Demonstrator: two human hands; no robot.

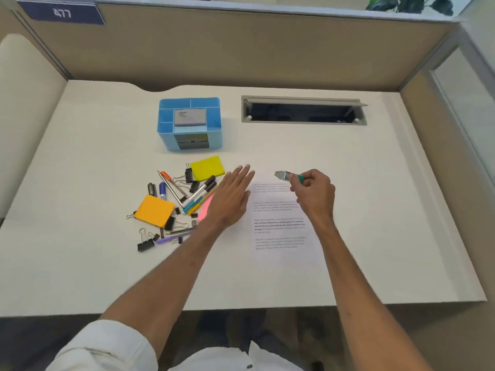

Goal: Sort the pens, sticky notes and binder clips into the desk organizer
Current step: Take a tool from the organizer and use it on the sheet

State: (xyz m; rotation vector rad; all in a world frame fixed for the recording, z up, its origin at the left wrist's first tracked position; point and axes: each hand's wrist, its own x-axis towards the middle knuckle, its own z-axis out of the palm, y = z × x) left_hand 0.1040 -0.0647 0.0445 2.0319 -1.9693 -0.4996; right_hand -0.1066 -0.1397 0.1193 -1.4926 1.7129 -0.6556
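Green-handled, metal-tipped tool (288,175) pinched in right hand (314,192); left hand (231,196) flat, fingers straight. Best lowered upright into the blue plastic organizer (167,141), rear slot.

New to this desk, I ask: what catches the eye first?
Bright pens, binder clips and sticky notes lie heaped left of centre, before the blue organizer. The right hand grips a green-handled tool by a printed sheet's far edge; the left hand is flat at the heap's edge.
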